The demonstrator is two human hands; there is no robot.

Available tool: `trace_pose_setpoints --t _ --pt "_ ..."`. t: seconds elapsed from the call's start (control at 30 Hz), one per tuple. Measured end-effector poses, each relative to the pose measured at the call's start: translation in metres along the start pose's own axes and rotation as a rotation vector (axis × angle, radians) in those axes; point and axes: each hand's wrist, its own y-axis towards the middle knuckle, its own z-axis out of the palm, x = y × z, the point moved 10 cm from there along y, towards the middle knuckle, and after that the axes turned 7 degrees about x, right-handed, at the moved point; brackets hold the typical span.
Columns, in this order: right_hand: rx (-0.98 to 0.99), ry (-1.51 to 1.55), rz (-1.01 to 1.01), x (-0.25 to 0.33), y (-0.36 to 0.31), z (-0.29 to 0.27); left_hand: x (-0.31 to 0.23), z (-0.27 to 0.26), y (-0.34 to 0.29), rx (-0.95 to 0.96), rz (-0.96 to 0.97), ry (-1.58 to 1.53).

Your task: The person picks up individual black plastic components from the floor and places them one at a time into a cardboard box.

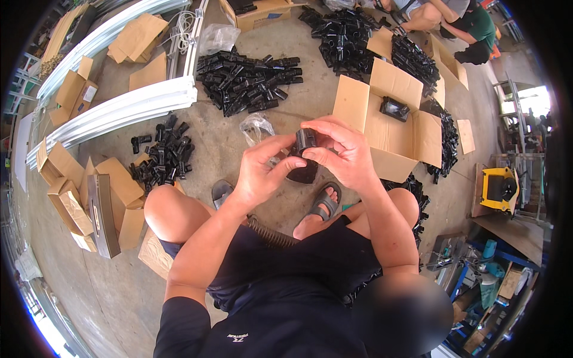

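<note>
You're wearing a dark navy tee (280, 316) with short sleeves (184, 325), and a small white print (235, 338) is sitting on the front. You're also rocking dark shorts (352, 247) and grey, open-toed strappy sandals (322, 210). Your left hand (262, 169) and right hand (346, 154) are showing bare, forearms (391, 224) too.

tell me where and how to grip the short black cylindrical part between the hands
I'd pinch the short black cylindrical part at its upper and lower edges, from the right: it looks short enough for the right hand's thumb and finger to span.
</note>
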Motion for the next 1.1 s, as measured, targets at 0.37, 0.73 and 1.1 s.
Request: trace_pose_setpoints --t 0.37,0.73,1.1 --pt "-0.029 -0.117 -0.012 0.005 -0.002 0.004 0.008 0.008 -0.006 0.003 -0.103 -0.16" --pt "-0.029 -0.182 -0.027 0.008 -0.002 0.003 0.02 0.014 -0.01 -0.011 -0.171 -0.332" --pt "-0.073 -0.158 -0.062 0.008 0.0 0.001 0.019 0.017 -0.012 -0.008 -0.192 -0.339"
